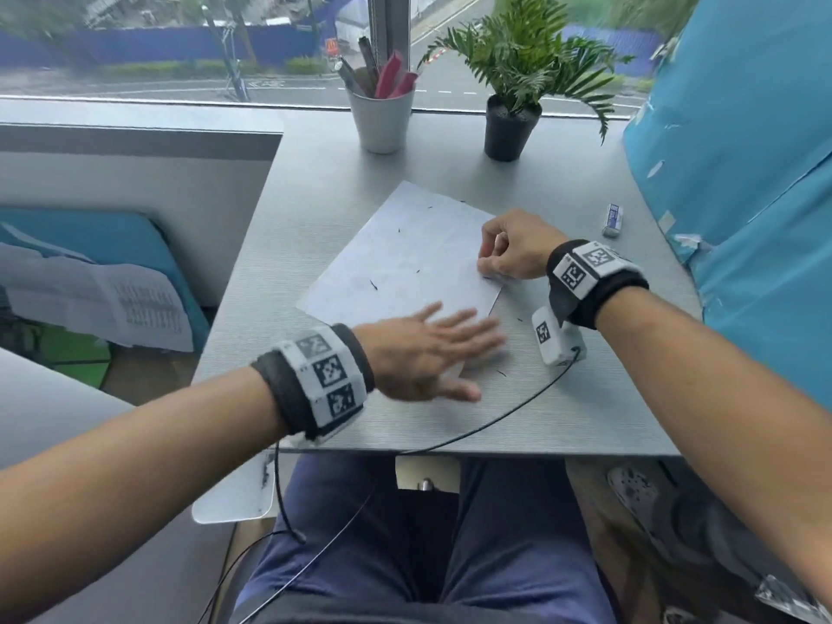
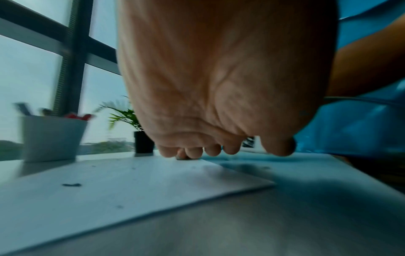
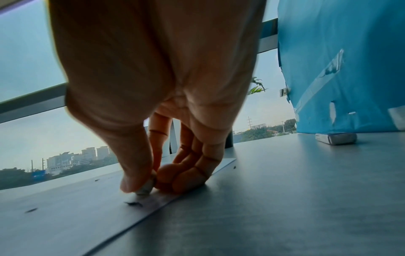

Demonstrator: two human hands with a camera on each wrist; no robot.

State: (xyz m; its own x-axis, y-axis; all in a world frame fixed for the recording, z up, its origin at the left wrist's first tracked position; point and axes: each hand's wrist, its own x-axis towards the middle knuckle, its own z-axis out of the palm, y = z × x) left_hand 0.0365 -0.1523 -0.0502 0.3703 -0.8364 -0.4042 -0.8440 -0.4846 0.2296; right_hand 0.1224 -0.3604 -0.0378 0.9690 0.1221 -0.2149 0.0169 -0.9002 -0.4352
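A white sheet of paper (image 1: 405,254) lies slanted on the grey desk (image 1: 585,398), dotted with small dark crumbs. My left hand (image 1: 432,353) lies flat with straight fingers across the sheet's near corner; the left wrist view shows the sheet (image 2: 109,190) under its palm. My right hand (image 1: 495,258) is at the sheet's right edge. In the right wrist view its thumb and fingers pinch a small white eraser (image 3: 145,188) whose tip touches the paper (image 3: 65,216), with a dark crumb just in front of it.
A second eraser in a blue-and-white sleeve (image 1: 613,219) lies at the right. At the back stand a white cup of pens (image 1: 382,114) and a potted plant (image 1: 513,128). A blue covered object (image 1: 743,173) borders the right side. A black cable (image 1: 495,421) crosses the desk's front.
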